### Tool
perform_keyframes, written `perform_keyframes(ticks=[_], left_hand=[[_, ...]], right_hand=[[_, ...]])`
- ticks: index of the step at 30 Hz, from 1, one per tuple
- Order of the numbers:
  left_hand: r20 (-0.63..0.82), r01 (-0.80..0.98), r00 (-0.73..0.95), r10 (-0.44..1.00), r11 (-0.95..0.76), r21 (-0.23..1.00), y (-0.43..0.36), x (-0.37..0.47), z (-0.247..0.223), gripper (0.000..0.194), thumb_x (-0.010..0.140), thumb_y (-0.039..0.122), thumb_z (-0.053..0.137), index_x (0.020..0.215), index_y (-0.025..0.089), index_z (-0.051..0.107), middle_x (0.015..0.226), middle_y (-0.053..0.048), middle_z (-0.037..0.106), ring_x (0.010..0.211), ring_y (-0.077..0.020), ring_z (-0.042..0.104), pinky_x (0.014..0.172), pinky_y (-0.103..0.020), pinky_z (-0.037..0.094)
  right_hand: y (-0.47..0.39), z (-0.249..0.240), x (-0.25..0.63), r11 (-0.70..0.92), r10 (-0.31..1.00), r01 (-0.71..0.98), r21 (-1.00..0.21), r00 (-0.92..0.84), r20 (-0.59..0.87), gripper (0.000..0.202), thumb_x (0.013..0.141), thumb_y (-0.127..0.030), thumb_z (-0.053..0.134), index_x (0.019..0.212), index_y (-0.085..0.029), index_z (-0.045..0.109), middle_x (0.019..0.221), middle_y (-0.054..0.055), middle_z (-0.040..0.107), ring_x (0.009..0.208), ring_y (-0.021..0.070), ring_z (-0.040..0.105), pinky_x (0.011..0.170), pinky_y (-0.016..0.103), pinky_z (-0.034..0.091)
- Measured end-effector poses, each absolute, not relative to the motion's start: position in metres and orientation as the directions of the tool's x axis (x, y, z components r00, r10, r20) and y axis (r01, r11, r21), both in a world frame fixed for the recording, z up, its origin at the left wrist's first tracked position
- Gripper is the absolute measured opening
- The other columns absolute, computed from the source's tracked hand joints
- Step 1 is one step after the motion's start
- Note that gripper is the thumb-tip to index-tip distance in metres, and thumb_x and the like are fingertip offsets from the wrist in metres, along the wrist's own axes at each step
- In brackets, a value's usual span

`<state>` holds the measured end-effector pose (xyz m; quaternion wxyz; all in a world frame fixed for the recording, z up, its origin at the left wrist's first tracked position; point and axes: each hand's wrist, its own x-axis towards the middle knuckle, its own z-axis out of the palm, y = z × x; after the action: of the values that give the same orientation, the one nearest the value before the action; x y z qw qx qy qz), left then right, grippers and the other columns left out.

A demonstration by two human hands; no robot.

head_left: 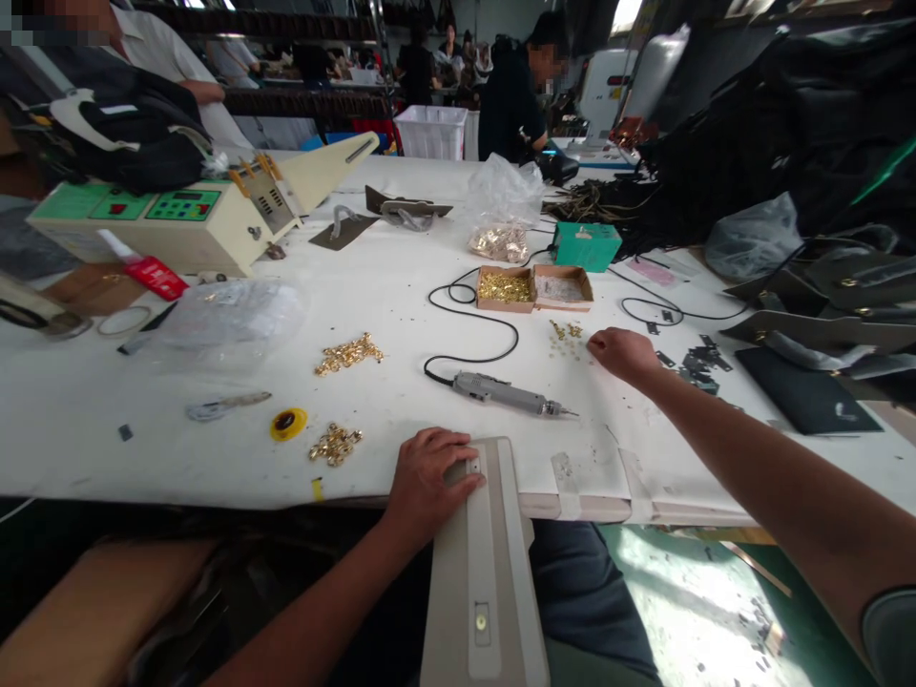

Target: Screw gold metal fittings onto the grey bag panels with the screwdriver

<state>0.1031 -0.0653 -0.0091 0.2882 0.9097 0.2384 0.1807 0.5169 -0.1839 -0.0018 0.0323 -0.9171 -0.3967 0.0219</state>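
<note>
My left hand (pixel 433 477) rests on the far end of a beige leather panel (pixel 501 534), which lies over the table's front edge and my lap. Its fingers are bent over a narrow strip with a small metal fitting (pixel 481 622) near the bottom. My right hand (pixel 624 353) is closed over the table, just right of small gold screws (pixel 565 330) and pale washers; what its fingertips hold is too small to see. Between the hands a grey electric screwdriver (pixel 505 392) lies on its side, its bit pointing right.
Two cardboard boxes (pixel 505 288) of small parts stand beyond the screwdriver, near a green box (pixel 587 246). Gold hardware piles (pixel 349 354) and a yellow tape roll (pixel 288 424) lie left. Black plates (pixel 697 364) lie right. A beige machine (pixel 161 224) stands back left; people are beyond.
</note>
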Motion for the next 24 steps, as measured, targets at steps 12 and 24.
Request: perform_keyframes(ticks=[12, 24], left_hand=[[0.183, 0.320, 0.829, 0.528, -0.717, 0.619, -0.070, 0.101, -0.017, 0.027, 0.080, 0.040, 0.084, 0.104, 0.030, 0.079, 0.124, 0.001, 0.076, 0.124, -0.0278, 0.057, 0.107, -0.048, 0.041], [0.205, 0.299, 0.842, 0.498, -0.749, 0.592, -0.070, 0.100, -0.020, 0.028, 0.084, 0.044, 0.081, 0.107, 0.029, 0.077, 0.126, 0.000, 0.075, 0.124, -0.0271, 0.056, 0.104, -0.048, 0.042]], right_hand=[[-0.200, 0.046, 0.399, -0.566, 0.728, 0.527, -0.634, 0.681, -0.084, 0.035, 0.092, -0.050, 0.065, 0.103, -0.018, 0.076, 0.081, 0.009, 0.073, 0.068, 0.0177, 0.060, 0.066, 0.031, 0.042], [-0.193, 0.009, 0.264, -0.219, 0.968, 0.658, -0.721, 0.240, -0.075, 0.019, 0.095, -0.036, 0.059, 0.089, -0.024, 0.071, 0.090, 0.002, 0.070, 0.085, 0.0191, 0.064, 0.079, 0.032, 0.046]])
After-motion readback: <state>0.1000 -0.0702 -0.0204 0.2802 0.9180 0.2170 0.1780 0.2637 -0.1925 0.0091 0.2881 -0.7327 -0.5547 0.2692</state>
